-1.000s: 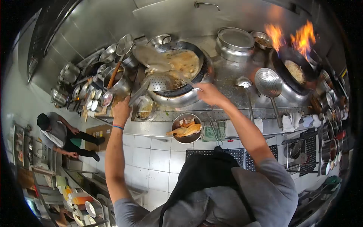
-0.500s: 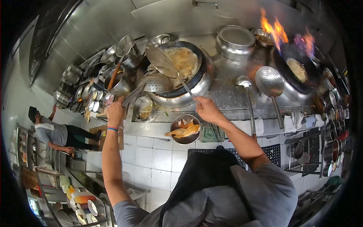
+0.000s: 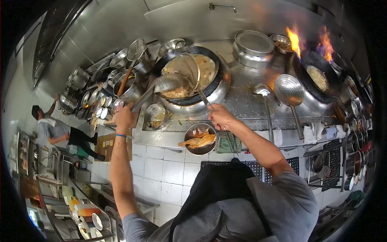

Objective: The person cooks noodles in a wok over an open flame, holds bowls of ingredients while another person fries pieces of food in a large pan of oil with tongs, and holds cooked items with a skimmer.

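My left hand (image 3: 125, 117) is wrapped round the handle of a perforated ladle (image 3: 170, 82), whose bowl is over the left part of a wok (image 3: 221, 68). In my right hand (image 3: 221, 117) is the handle of a wire-mesh skimmer (image 3: 186, 66), its round mesh tilted over the same wok beside the ladle. Bubbling oil with food pieces (image 3: 206, 68) fills the wok. Below it, a metal bowl (image 3: 193, 150) holds golden fried pieces (image 3: 201, 141). A smaller metal bowl (image 3: 155, 116) stands between my left hand and the wok.
Flames (image 3: 294, 40) rise behind a second wok (image 3: 308, 86) at the right. A lidded pot (image 3: 253, 47), a solid ladle (image 3: 263, 89) and another perforated skimmer (image 3: 288, 89) are on the stove. Pots and bowls crowd the left. A person (image 3: 56, 131) stands at far left.
The mesh skimmer has moved right and tilted over the oil. The perforated ladle's bowl has turned and its holes are less visible. The other person has shifted, one arm now raised towards the pots.
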`<state>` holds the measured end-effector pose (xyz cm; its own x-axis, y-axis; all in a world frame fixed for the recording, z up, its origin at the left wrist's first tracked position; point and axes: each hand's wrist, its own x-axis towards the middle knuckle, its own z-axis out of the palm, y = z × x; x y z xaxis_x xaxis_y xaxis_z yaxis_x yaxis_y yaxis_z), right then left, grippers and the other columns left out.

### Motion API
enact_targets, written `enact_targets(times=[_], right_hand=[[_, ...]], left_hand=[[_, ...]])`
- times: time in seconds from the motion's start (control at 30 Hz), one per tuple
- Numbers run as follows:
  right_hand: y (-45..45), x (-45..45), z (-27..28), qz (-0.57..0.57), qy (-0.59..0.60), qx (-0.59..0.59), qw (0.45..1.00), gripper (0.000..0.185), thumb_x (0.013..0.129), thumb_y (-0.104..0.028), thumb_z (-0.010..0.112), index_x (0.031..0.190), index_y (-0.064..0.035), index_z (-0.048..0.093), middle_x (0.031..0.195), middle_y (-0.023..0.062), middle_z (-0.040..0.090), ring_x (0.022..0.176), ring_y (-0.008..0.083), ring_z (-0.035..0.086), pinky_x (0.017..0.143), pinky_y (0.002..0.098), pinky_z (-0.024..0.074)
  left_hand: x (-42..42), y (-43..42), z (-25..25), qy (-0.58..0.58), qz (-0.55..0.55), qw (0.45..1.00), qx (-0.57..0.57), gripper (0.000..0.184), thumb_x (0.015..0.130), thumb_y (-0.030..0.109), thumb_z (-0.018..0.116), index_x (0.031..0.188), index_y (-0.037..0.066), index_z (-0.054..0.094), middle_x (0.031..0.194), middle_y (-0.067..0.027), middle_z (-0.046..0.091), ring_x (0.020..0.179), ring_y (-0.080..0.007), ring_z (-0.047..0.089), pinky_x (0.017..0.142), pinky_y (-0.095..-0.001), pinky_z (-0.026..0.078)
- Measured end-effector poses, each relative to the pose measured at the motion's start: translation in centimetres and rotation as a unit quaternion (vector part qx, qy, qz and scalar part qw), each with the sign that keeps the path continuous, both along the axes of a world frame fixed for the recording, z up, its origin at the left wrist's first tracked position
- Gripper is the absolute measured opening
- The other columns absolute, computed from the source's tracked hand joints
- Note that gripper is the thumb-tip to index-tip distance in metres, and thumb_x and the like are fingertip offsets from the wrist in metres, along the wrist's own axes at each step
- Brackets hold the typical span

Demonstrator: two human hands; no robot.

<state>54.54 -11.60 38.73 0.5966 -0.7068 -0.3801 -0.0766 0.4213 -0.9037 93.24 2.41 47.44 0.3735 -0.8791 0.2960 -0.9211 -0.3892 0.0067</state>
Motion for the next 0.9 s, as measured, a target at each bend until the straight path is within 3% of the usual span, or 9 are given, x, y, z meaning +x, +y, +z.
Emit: enact_targets(times=[0.07,0.1,0.2,0.3,0.43,0.53,0.63,0.83,0.9], right_hand=[[0.1,0.6,0.4,-0.006,-0.036,0.069,0.997,0.035,0.092,-0.001,0.046,0.126,-0.0044,0.042,0.082,0.0075,0.052,0.042,0.0098,0.039,0.031,0.0293,0.0335],[0.1,1.0,0.6,-0.009,-0.054,0.103,0.993,0.034,0.092,-0.001,0.046,0.125,-0.0053,0.042,0.081,0.007,0.051,0.042,0.009,0.039,0.031,0.029,0.0333],[-0.4,1.6,1.0,0.008,-0.102,0.188,0.977,0.02,0.093,-0.002,0.045,0.111,-0.0109,0.043,0.08,0.0051,0.051,0.043,0.0076,0.04,0.03,0.0258,0.0306],[-0.4,1.7,1.7,0.017,-0.13,0.239,0.962,0.014,0.095,-0.002,0.045,0.103,-0.0134,0.043,0.078,0.0034,0.049,0.043,0.0057,0.039,0.029,0.0237,0.0281],[-1.0,1.7,0.7,0.043,-0.161,0.266,0.949,0.009,0.098,-0.005,0.045,0.104,-0.0121,0.045,0.076,0.0021,0.048,0.043,0.0042,0.038,0.029,0.0221,0.0261],[-0.9,1.8,0.8,0.056,-0.167,0.265,0.948,0.008,0.099,-0.007,0.045,0.106,-0.0109,0.046,0.077,0.0019,0.048,0.043,0.0037,0.038,0.029,0.0217,0.0262],[-0.8,2.2,0.0,0.06,-0.17,0.261,0.948,0.013,0.099,-0.006,0.044,0.111,-0.0101,0.046,0.076,0.0014,0.048,0.043,0.0032,0.038,0.029,0.0211,0.0265],[0.6,3.0,1.7,0.024,-0.167,0.281,0.945,0.021,0.097,-0.003,0.045,0.116,-0.0099,0.045,0.075,0.002,0.049,0.042,0.0037,0.039,0.029,0.021,0.0273],[0.8,3.5,1.8,0.026,-0.164,0.277,0.946,0.024,0.094,-0.001,0.046,0.116,-0.0101,0.044,0.076,0.0025,0.05,0.043,0.0047,0.038,0.031,0.0218,0.0274]], left_hand=[[-0.2,-0.6,-0.9,0.082,-0.041,0.995,-0.027,0.043,0.071,0.016,0.072,0.113,0.013,0.068,0.09,-0.0157,0.071,0.08,-0.0337,0.068,0.073,-0.0425,0.054],[-0.3,-0.7,-1.5,0.181,-0.039,0.982,-0.025,0.042,0.073,0.013,0.07,0.115,0.007,0.065,0.071,-0.0127,0.066,0.058,-0.0255,0.065,0.054,-0.0368,0.051],[-4.4,-0.9,-0.4,0.401,0.037,0.915,-0.011,0.037,0.077,0.011,0.065,0.114,0.005,0.062,0.058,-0.0048,0.054,0.046,-0.0144,0.054,0.039,-0.0302,0.041],[-2.2,-2.0,-5.2,0.584,0.039,0.81,-0.042,0.032,0.08,0.008,0.061,0.112,0.004,0.059,0.058,0.0008,0.048,0.044,-0.0094,0.047,0.034,-0.0263,0.033],[-3.6,-0.4,-5.2,0.598,0.048,0.793,-0.111,0.027,0.081,0.007,0.059,0.108,0.004,0.059,0.06,0.0006,0.049,0.042,-0.0095,0.045,0.034,-0.0257,0.035],[-4.6,1.2,-5.4,0.591,0.044,0.783,-0.189,0.007,0.084,0.009,0.059,0.089,0.008,0.055,0.061,0.0,0.05,0.042,-0.0101,0.046,0.035,-0.025,0.036],[-6.8,3.8,-4.5,0.626,0.091,0.736,-0.24,0.007,0.086,0.01,0.057,0.091,0.007,0.054,0.063,-0.001,0.051,0.044,-0.0105,0.047,0.036,-0.025,0.038],[-12.8,9.7,-9.4,0.74,0.156,0.584,-0.295,0.012,0.086,0.009,0.054,0.096,0.004,0.053,0.067,-0.0032,0.051,0.049,-0.0128,0.049,0.04,-0.0288,0.043],[-14.6,10.7,-11.0,0.804,0.159,0.493,-0.293,0.009,0.087,0.01,0.055,0.094,0.005,0.052,0.068,-0.0028,0.051,0.05,-0.0122,0.047,0.043,-0.0291,0.043]])
